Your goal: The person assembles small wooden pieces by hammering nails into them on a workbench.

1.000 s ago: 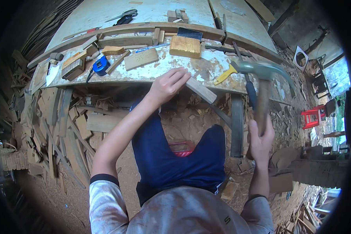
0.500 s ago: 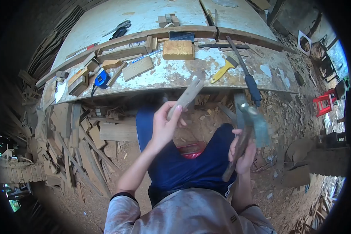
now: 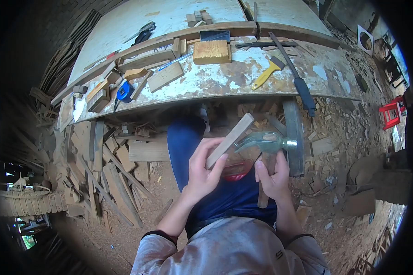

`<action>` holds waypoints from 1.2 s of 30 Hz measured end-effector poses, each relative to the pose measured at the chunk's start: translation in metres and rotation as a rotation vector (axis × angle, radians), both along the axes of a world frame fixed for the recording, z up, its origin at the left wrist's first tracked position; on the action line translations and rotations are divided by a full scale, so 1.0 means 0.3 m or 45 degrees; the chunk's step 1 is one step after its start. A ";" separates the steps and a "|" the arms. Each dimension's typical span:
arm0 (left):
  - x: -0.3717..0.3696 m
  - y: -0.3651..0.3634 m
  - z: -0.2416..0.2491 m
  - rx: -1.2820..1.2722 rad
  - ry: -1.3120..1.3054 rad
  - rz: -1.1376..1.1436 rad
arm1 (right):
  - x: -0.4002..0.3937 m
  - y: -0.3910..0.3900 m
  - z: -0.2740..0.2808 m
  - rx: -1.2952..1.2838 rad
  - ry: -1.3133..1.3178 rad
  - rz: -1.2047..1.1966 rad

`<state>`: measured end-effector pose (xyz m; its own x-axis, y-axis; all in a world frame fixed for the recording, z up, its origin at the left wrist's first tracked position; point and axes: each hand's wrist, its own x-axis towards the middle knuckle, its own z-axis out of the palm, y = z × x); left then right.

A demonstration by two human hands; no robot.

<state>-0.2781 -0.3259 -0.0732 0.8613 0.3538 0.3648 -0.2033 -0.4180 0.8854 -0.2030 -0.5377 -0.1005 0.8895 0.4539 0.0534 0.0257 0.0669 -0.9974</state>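
Note:
My left hand [image 3: 207, 167] is closed round the lower end of a narrow wooden strip [image 3: 231, 137], which slants up and to the right over my lap. In my right hand [image 3: 273, 176] is a claw hammer [image 3: 264, 141], gripped by its wooden handle just below the head. The hammer's claw points left toward the strip, its shiny striking face to the right. Both hands are in front of the workbench [image 3: 192, 89], below its front edge. A red object [image 3: 236, 174] shows between my legs, partly hidden.
On the bench lie a yellow-handled brush [image 3: 268, 73], a wood block [image 3: 212, 52], a blue tape measure [image 3: 124, 92] and a long bar with a dark grip [image 3: 302, 89]. Wood offcuts [image 3: 117, 183] are heaped at left. A red stool [image 3: 390, 113] stands far right.
The hammer has turned, its claw now pointing left, and has come closer to the strip. My left hand has lowered the strip and moved it right, below the bench edge.

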 end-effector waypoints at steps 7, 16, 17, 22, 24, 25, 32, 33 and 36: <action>0.012 -0.002 0.006 0.301 -0.055 0.020 | 0.008 -0.003 0.015 -0.086 0.044 0.071; 0.046 0.049 0.121 0.476 0.193 -0.071 | 0.083 -0.017 0.082 -0.386 -0.655 0.103; 0.058 0.056 0.139 0.518 0.237 -0.092 | 0.099 -0.022 0.096 -0.442 -0.730 0.126; 0.122 0.093 0.194 0.633 0.193 -0.198 | 0.168 -0.026 0.195 -0.618 -0.857 0.207; 0.147 0.109 0.236 0.635 0.293 -0.245 | 0.198 -0.023 0.233 -0.638 -0.870 0.215; 0.162 0.116 0.256 0.637 0.340 -0.267 | 0.216 -0.021 0.249 -0.670 -0.910 0.230; 0.263 0.172 0.356 0.699 0.400 -0.318 | 0.338 0.009 0.391 -0.812 -1.068 0.371; 0.272 0.176 0.365 0.691 0.375 -0.306 | 0.353 0.015 0.404 -0.800 -1.050 0.374; 0.278 0.157 0.380 0.636 0.352 -0.220 | 0.361 0.027 0.461 -0.787 -0.932 0.399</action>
